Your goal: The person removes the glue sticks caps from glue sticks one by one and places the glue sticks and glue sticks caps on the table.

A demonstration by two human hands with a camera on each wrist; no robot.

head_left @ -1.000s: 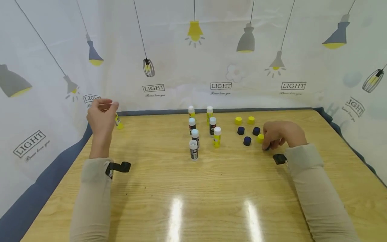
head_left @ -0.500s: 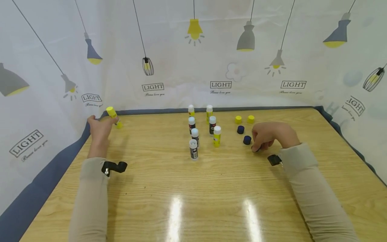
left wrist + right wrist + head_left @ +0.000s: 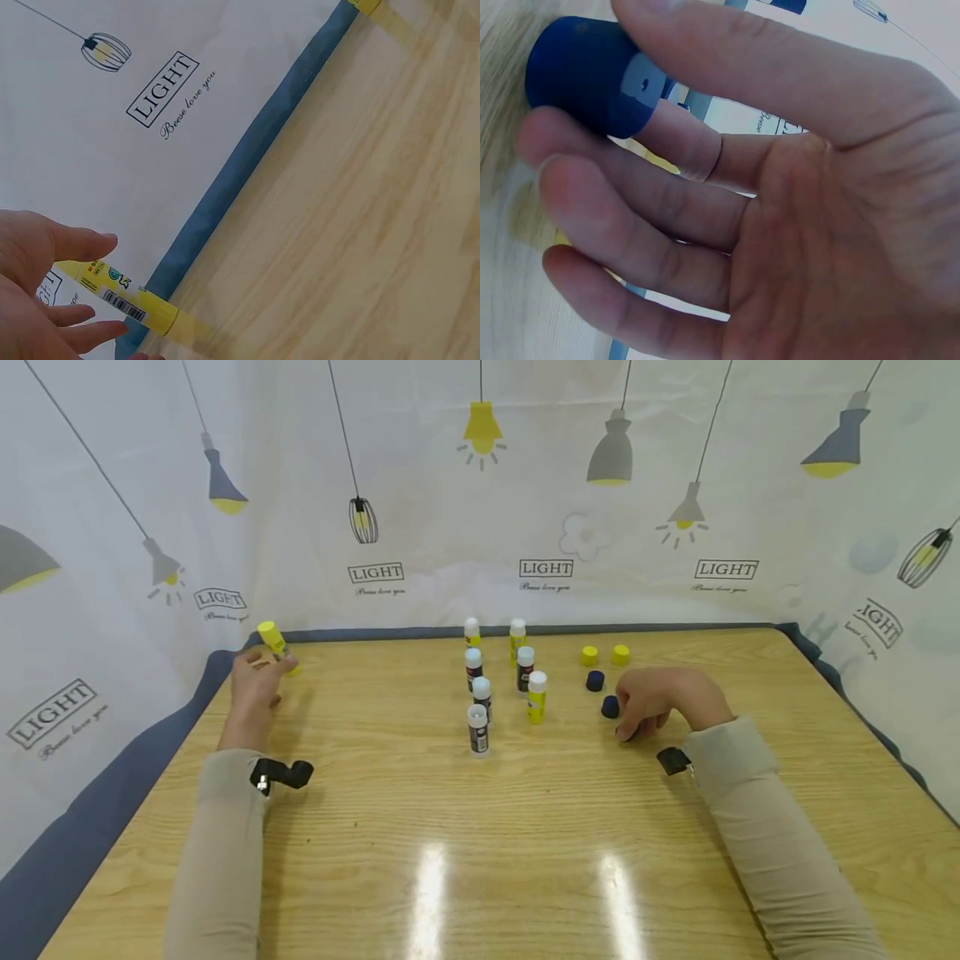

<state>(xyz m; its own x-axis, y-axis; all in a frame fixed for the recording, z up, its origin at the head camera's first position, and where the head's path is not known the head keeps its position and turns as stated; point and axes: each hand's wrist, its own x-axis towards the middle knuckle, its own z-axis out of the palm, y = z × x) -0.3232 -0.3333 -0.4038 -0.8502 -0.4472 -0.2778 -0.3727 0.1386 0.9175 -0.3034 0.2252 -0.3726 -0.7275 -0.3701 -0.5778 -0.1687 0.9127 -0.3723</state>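
Note:
At the back left, a capped yellow glue stick (image 3: 272,637) stands on the table beside my left hand (image 3: 255,683). In the left wrist view the thumb and spread fingers lie around the glue stick (image 3: 124,295) without visibly pinching it. On the right, my right hand (image 3: 647,700) pinches a dark blue cap (image 3: 577,75) between thumb and forefinger, low over the table. Two more dark blue caps (image 3: 596,681) sit just left of that hand. Two yellow caps (image 3: 590,656) lie behind them. Any caps beneath the right hand are hidden.
Several white-topped glue sticks, yellow ones (image 3: 537,697) and black ones (image 3: 477,731), stand mid-table in two rows. A patterned curtain (image 3: 450,510) closes off the back and sides of the wooden table (image 3: 375,860).
My left hand has come down and its fingers have spread, uncovering the glue stick's yellow top. My right hand has slid left with the dark blue cap, covering other caps.

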